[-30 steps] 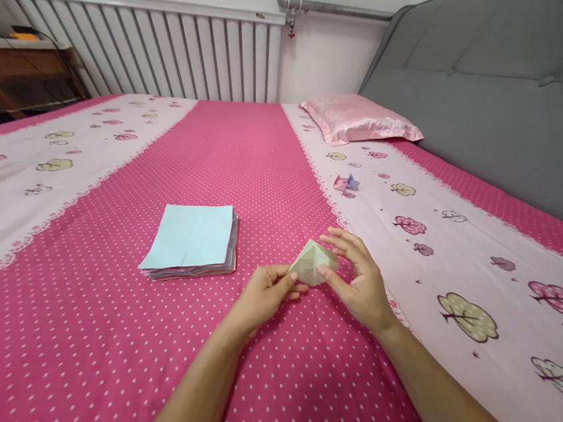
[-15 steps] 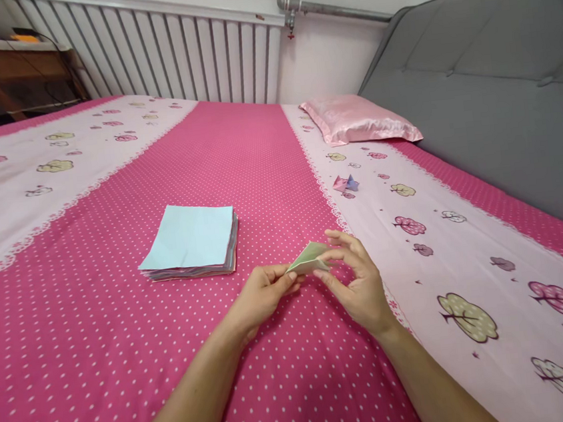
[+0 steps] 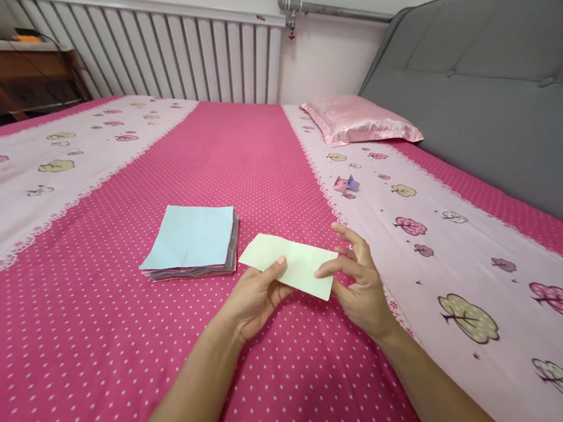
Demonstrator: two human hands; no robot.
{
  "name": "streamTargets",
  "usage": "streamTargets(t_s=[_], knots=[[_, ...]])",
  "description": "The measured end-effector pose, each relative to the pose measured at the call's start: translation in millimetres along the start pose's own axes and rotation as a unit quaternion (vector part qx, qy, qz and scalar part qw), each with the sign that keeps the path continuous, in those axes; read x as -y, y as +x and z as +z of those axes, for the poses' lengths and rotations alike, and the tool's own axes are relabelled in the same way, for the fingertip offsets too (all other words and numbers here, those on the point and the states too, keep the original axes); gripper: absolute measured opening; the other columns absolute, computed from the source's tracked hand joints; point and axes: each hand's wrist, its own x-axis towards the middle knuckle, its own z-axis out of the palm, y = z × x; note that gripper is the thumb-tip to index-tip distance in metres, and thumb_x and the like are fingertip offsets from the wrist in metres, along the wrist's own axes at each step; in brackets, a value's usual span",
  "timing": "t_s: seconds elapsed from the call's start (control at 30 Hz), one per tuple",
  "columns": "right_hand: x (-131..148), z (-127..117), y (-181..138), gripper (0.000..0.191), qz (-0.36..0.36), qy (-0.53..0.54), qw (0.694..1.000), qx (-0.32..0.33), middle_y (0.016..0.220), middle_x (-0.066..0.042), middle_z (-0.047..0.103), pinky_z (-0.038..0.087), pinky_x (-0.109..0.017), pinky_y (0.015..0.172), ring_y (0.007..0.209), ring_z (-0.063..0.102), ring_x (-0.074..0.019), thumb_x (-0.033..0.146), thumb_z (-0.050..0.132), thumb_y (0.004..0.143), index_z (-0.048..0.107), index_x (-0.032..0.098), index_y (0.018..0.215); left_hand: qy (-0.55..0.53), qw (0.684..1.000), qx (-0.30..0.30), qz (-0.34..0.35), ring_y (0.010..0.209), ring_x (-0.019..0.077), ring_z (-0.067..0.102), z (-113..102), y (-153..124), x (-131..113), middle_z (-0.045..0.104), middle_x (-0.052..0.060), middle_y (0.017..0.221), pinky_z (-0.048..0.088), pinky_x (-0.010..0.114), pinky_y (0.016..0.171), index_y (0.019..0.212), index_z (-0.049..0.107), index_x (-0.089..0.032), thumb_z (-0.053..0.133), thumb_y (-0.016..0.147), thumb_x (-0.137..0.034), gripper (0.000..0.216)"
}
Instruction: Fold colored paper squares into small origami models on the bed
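A pale green sheet of paper point(image 3: 300, 263), now an oblong strip, is held between my two hands above the bedspread. My left hand point(image 3: 260, 297) pinches its lower left part, thumb on top and fingers beneath. At the right end, my right hand point(image 3: 356, 280) grips the paper with the index finger on its face and the thumb mostly hidden behind. The other right fingers are raised. To the left lies a stack of square papers point(image 3: 191, 237) with a light blue sheet on top.
A small pink and purple folded paper piece point(image 3: 346, 184) rests on the white stripe of the bedspread point(image 3: 254, 146). Farther back are a pink pillow point(image 3: 360, 119), a grey headboard point(image 3: 488, 75) and a white radiator point(image 3: 168, 45). A wooden desk point(image 3: 30, 73) stands at far left.
The green paper has gone from a small folded shape to a longer oblong with its broad face turned up. My left hand has shifted slightly left and lower; the stack has stayed put.
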Motion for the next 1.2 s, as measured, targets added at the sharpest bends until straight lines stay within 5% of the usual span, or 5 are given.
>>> streamTargets(t_s=[0.57, 0.83, 1.0, 1.2], knots=[[-1.5, 0.1, 0.2, 0.016, 0.006, -0.007, 0.997, 0.074, 0.142, 0.005, 0.027, 0.035, -0.048, 0.098, 0.126, 0.030, -0.0244, 0.025, 0.067, 0.072, 0.069, 0.034, 0.085, -0.029, 0.999, 0.035, -0.015, 0.103, 0.0203, 0.058, 1.8, -1.7, -2.6, 0.059, 0.012, 0.116, 0.048, 0.031, 0.090, 0.119, 0.051, -0.013, 0.049, 0.085, -0.014, 0.034], [1.1, -4.5, 2.5, 0.023, 0.007, 0.016, 0.993, 0.117, 0.138, -0.003, 0.036, 0.032, -0.051, 0.100, 0.123, 0.037, -0.0277, 0.023, 0.067, 0.069, 0.068, 0.029, 0.092, -0.003, 0.999, 0.032, -0.016, 0.106, 0.0229, 0.056, 0.8, -1.9, -2.7, 0.059, 0.013, 0.117, 0.046, 0.034, 0.091, 0.118, 0.052, -0.012, 0.053, 0.082, -0.013, 0.037], [0.0, -1.7, 2.4, 0.011, 0.042, 0.053, 0.994, 0.082, 0.124, -0.004, 0.050, 0.039, -0.045, 0.095, 0.112, 0.048, -0.0241, 0.031, 0.063, 0.075, 0.069, 0.026, 0.084, -0.004, 0.998, 0.061, -0.019, 0.108, 0.0249, 0.054, 0.6, -2.6, -0.9, 0.057, 0.013, 0.119, 0.041, 0.042, 0.096, 0.117, 0.053, -0.014, 0.053, 0.082, -0.015, 0.035], [0.8, 4.0, -0.5, 0.014, 0.112, 0.083, 0.990, -0.021, 0.086, -0.004, 0.060, 0.047, -0.035, 0.076, 0.082, 0.057, -0.0184, 0.032, 0.065, 0.073, 0.058, 0.020, 0.076, 0.003, 0.996, 0.087, -0.037, 0.112, 0.0256, 0.051, 2.1, -4.8, 0.0, 0.056, 0.014, 0.121, 0.037, 0.043, 0.099, 0.108, 0.059, -0.012, 0.053, 0.083, -0.017, 0.026]])
